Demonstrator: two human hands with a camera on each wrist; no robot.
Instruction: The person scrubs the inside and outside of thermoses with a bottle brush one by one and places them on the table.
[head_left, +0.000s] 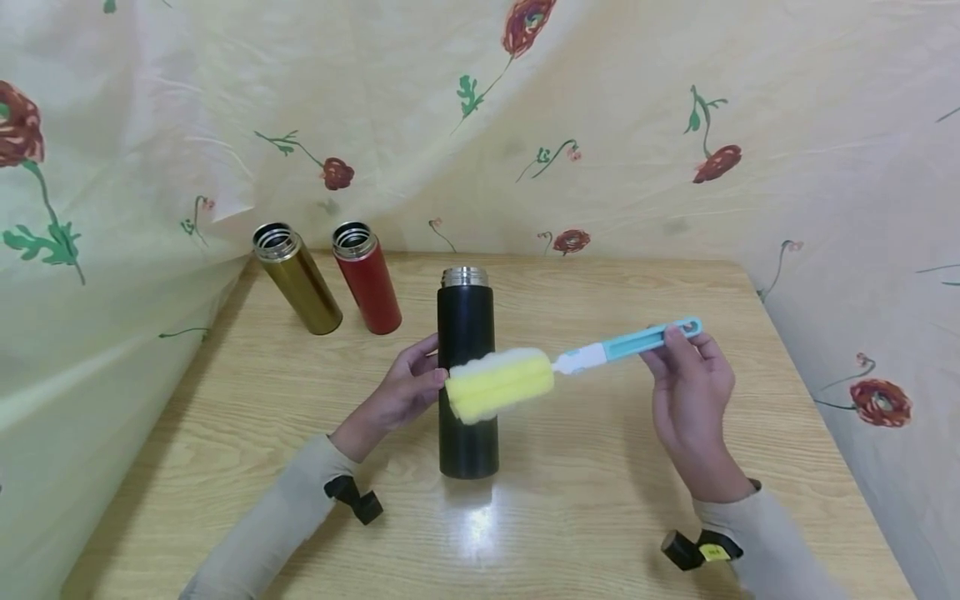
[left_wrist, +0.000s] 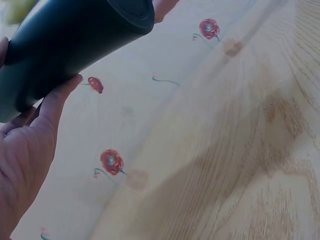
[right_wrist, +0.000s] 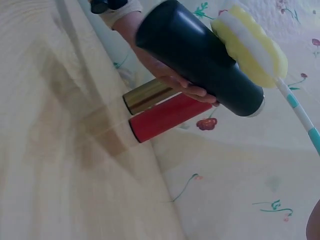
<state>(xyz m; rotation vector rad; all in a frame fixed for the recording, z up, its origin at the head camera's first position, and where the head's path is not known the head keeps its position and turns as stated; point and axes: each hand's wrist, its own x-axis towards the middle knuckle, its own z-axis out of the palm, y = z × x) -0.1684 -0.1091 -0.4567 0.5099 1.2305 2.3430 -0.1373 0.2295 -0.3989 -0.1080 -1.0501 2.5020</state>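
My left hand (head_left: 401,387) grips a tall black thermos bottle (head_left: 467,450) by its side, and the bottle is held upright above the table. Its steel threaded mouth has no lid on it. My right hand (head_left: 690,383) pinches the blue end of a bottle brush (head_left: 637,340) with a white neck and a yellow-and-white sponge head (head_left: 502,383). In the head view the sponge overlaps the front of the bottle. The right wrist view shows the sponge head (right_wrist: 255,47) beside the black bottle (right_wrist: 195,55), with the left fingers (right_wrist: 197,91) under it.
A gold bottle (head_left: 303,287) and a red bottle (head_left: 371,287), both lidless, stand at the back left of the wooden table (head_left: 600,517). Flower-printed cloth (head_left: 615,50) hangs behind the table and along both sides.
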